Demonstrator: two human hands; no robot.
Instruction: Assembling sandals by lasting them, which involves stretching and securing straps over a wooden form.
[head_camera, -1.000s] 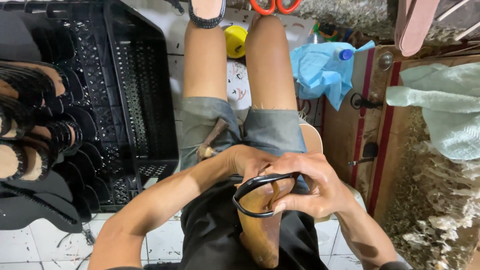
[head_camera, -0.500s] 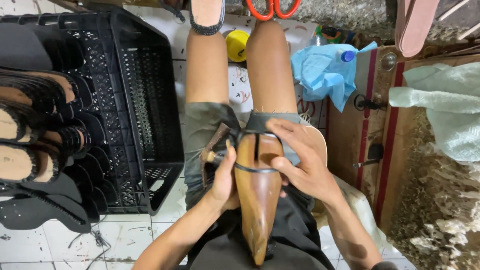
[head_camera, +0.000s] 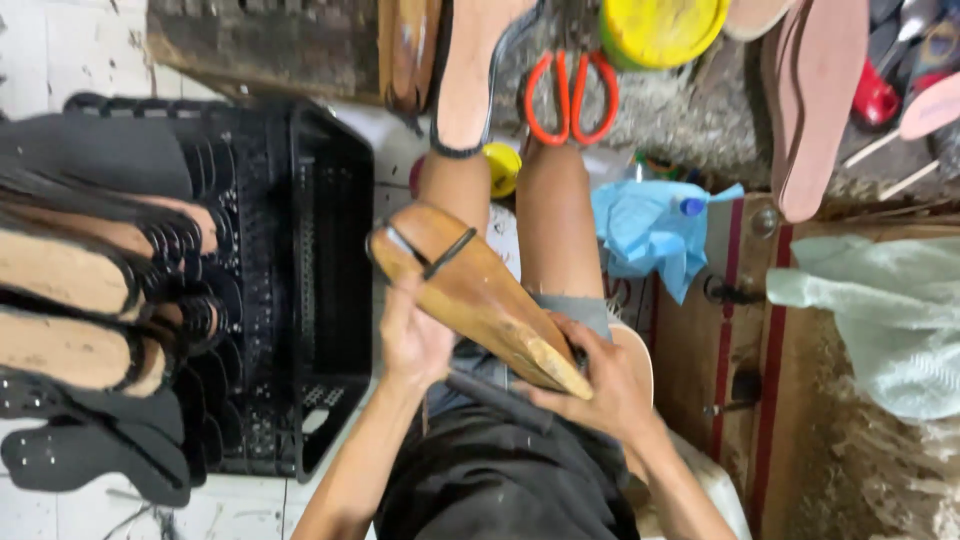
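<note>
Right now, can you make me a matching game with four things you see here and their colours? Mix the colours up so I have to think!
Things:
1. scissors handles
2. crate
3. crumpled bag
4. foot-shaped wooden form, held by the left hand and right hand

Colours:
A. light blue
B. tan brown
C. orange
D. black

Right pairs: 1-C, 2-D, 3-A, 4-B.
</note>
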